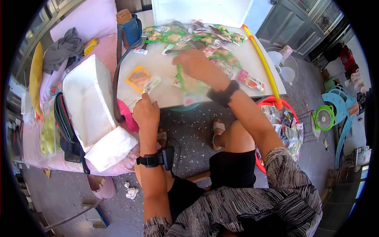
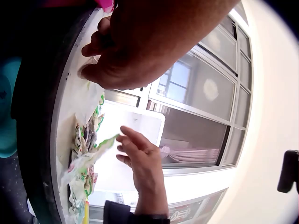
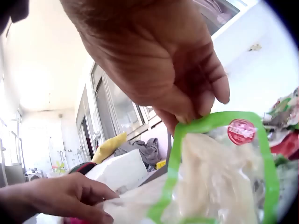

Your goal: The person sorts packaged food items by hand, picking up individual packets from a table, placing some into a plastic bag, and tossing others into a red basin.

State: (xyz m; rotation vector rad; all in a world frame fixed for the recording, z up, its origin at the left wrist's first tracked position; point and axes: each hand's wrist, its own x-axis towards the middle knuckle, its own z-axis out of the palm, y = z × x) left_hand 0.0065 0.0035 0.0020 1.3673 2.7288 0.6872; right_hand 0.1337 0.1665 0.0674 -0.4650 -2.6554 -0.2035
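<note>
The right hand (image 1: 197, 67) pinches the top edge of a green-edged clear packet (image 3: 219, 172) holding pale food, lifted over the white table (image 1: 166, 98). In the right wrist view the packet hangs below the fingers, a red round label near its top corner. At the table's front edge, the left hand (image 1: 147, 114) has its thumb and fingertips on the end of a clear wrapper (image 1: 152, 83), beside a yellow-edged packet (image 1: 138, 78). In the left wrist view the left hand (image 2: 126, 51) has curled fingers close to clear plastic, and the right hand (image 2: 145, 168) pinches the packet's corner.
Many green and clear packets (image 1: 173, 36) lie across the table's back, before a white box (image 1: 201, 12). A blue flask (image 1: 130, 31) stands at back left, a yellow tube (image 1: 264, 63) along the right edge. A red basket (image 1: 290, 104) of packets is lower right, a foam box (image 1: 92, 102) left.
</note>
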